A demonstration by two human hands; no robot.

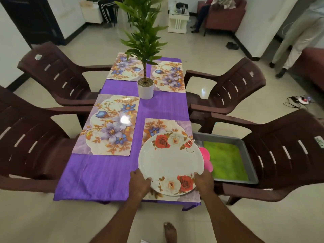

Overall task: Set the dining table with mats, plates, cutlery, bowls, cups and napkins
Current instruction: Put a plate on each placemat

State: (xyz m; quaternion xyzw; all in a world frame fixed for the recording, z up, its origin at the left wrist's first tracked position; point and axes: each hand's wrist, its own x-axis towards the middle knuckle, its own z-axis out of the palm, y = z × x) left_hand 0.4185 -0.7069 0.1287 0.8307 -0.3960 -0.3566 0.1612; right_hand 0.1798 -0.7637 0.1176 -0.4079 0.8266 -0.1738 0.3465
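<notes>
Now both hands, left (pixel 140 184) and right (pixel 204 181), grip the rose plate (pixel 170 162) over the near-right mat (pixel 182 126).

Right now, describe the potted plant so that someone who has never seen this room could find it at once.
Start at the table with the purple cloth between four brown chairs. Four floral mats lie on it, and along the centre line, between the two far mats, stands a white pot with pebbles on top. It is the only upright thing on the table: a thin stem with green leaves.
</notes>
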